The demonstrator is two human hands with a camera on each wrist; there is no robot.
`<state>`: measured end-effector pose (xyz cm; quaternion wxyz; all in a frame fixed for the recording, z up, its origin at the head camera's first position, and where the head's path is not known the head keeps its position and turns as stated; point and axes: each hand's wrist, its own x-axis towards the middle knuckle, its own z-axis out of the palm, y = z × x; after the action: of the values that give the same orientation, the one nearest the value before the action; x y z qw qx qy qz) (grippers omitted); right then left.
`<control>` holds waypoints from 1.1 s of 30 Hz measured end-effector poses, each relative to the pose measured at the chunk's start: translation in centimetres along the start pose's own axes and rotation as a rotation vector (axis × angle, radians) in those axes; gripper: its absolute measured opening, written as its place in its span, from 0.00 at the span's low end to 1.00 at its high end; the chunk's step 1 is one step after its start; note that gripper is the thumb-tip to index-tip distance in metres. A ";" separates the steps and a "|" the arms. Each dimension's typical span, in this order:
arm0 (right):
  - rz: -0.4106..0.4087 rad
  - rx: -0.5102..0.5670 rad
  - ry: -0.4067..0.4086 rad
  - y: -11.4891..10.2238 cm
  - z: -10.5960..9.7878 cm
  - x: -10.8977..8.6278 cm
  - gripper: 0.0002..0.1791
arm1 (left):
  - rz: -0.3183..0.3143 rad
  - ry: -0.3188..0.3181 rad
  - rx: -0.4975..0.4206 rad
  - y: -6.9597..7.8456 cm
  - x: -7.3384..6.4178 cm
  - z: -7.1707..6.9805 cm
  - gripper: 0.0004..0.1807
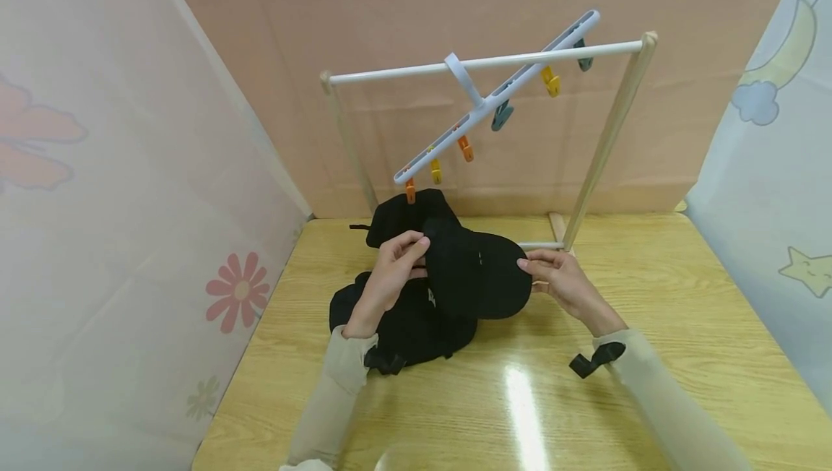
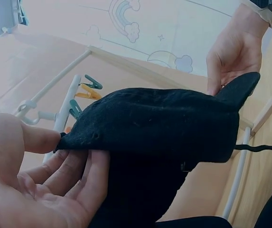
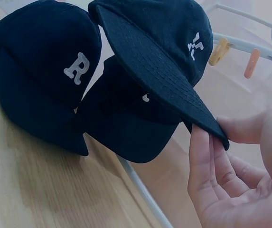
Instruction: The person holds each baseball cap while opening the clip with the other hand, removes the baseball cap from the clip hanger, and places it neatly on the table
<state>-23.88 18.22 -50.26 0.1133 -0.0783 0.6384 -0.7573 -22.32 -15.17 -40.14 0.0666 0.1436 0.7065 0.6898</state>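
A black baseball cap (image 1: 484, 283) with a small white emblem is held up between both hands, its brim toward the right. My left hand (image 1: 392, 269) pinches the crown side between thumb and fingers, as the left wrist view shows at the fabric's edge. At the brim's tip, my right hand (image 3: 240, 166) has the thumb on one face and fingers on the other. Two more black caps are close by: one with a white R (image 3: 76, 69) lies on the table to the left, and another cap (image 1: 412, 214) is behind, near the rack's foot, partly hidden.
A rack with a white top bar (image 1: 390, 74) and wooden posts stands at the back of the wooden table (image 1: 663, 297). From the bar hangs a pale clip hanger (image 1: 481, 110), slanted, carrying several orange, yellow and green clips (image 1: 502, 117). Printed sheets (image 1: 97, 240) close off the sides.
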 end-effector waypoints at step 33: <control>0.077 -0.066 -0.016 2.2 1.6 0.1 0.34 | -0.049 0.064 0.104 -1.5 -2.2 -1.5 0.15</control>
<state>-23.44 16.35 -52.14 0.1448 -0.0635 0.6648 -0.7301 -20.80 -17.27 -41.83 0.0533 0.1073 0.7463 0.6547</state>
